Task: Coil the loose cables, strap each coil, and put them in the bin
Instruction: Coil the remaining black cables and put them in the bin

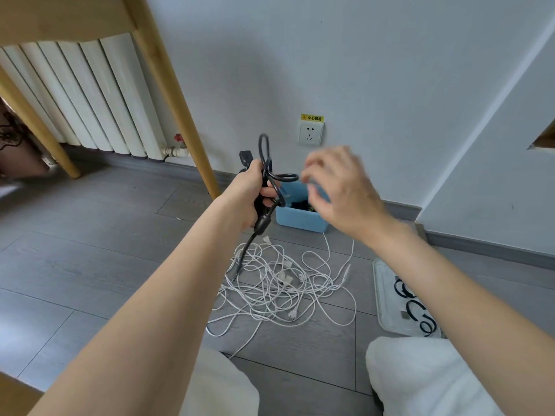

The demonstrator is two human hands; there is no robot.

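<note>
My left hand [252, 193] grips a black cable [265, 187] folded into a few loops, held in the air above the floor. Its loops stick up and to the right of my fist, and its tail hangs down toward the floor. My right hand [336, 187] hovers just right of the loops, motion-blurred, fingers loosely spread and holding nothing. Behind my hands a light blue bin [300, 219] stands against the wall with dark items inside. A tangle of white cables [282, 283] lies on the floor in front of the bin.
A clear tray [383, 298] with black straps [416, 307] lies on the floor at the right. A wooden table leg [177, 100] slants down at left, with a white radiator [90, 97] behind it. A wall socket [310, 134] sits above the bin. My knees are at the bottom.
</note>
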